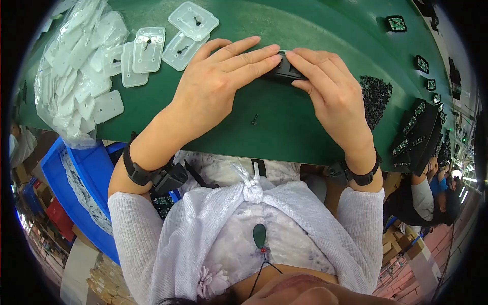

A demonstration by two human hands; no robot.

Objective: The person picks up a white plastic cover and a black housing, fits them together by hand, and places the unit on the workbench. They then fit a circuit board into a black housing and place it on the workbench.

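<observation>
A small black plastic box (286, 72) rests on the green table under both my hands. My left hand (216, 76) covers its left end, index and middle fingertips on the top, thumb hidden underneath the hand. At the right end, my right hand (328, 81) grips it with fingers over the top and thumb along the near side. The fingertips of both hands almost meet. A dark screw-like piece (254, 120) lies on the table nearer to me, between my wrists. What is inside the box is mostly hidden.
Translucent plastic plates (148, 50) with small black parts lie at left beside a clear bag (76, 71) of similar plates. A pile of small black pieces (375, 99) is at right. Green circuit boards (396, 23) line the right side. A blue bin (76, 185) stands below the left edge.
</observation>
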